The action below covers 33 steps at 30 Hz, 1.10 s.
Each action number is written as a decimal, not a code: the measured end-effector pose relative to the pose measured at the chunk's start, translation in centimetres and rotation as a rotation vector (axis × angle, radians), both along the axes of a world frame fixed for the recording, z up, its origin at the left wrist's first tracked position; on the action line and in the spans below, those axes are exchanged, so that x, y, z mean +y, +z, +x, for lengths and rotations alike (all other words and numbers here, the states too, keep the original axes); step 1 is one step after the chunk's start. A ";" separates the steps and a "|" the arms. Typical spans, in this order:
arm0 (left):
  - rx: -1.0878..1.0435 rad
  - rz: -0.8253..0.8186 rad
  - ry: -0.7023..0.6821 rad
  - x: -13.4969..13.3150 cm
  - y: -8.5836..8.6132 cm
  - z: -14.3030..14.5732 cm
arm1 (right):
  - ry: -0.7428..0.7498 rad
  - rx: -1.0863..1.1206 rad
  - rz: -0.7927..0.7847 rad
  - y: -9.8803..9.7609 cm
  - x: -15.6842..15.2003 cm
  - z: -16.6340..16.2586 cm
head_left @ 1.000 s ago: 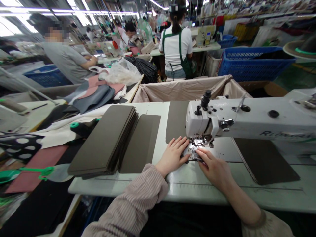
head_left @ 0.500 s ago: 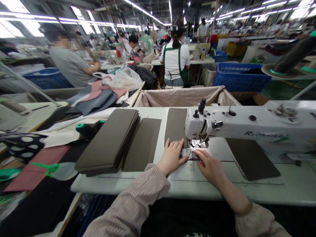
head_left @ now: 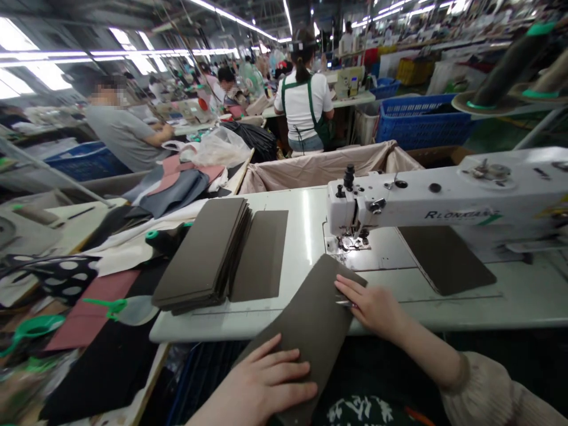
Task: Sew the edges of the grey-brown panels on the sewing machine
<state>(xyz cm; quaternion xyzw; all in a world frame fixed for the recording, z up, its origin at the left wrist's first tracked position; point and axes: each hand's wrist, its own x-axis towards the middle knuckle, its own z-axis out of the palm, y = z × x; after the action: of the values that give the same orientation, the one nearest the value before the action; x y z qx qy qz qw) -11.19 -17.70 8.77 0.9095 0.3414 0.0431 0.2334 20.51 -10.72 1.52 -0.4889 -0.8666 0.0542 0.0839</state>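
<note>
A dark grey-brown rectangular panel (head_left: 310,313) slants from the machine bed down over the table's front edge. My left hand (head_left: 270,378) grips its lower part, fingers spread across the top and thumb hidden. At the panel's upper right, my right hand (head_left: 377,310) has its fingertips on the surface. A shiny pointed blade, apparently of thread snips (head_left: 344,303), sticks out from under those fingers; the rest is covered. Just beyond the panel is the presser foot (head_left: 355,242) of a white sewing machine (head_left: 399,198).
Left on the table (head_left: 306,213) is a stack of similar panels (head_left: 204,254), beside a single panel (head_left: 261,254). Another panel (head_left: 448,260) lies under the machine arm. A cloth-lined bin (head_left: 310,168) stands behind the table. Co-workers sit farther back.
The panel has come out from beside the presser foot toward my body and turned diagonally. My left hand has moved down and left with it; my right hand has drawn back slightly.
</note>
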 end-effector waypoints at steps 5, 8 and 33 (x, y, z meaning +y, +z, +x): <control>0.218 0.093 0.126 3.6 3.2 -2.5 | -0.158 0.128 -0.111 -0.7 -3.6 2.0; 0.245 0.067 0.130 5.3 0.8 0.9 | -0.226 0.427 -0.148 -0.5 -4.8 4.8; -0.421 -0.081 0.154 4.4 -7.8 16.9 | -0.406 0.305 -0.306 -0.8 -10.1 4.9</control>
<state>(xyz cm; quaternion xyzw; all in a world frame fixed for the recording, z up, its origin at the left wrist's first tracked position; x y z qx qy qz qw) 5.68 -13.27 0.98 0.8417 0.3548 0.2360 0.3318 25.46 -20.81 0.75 -0.6454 -0.7103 0.2392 0.1475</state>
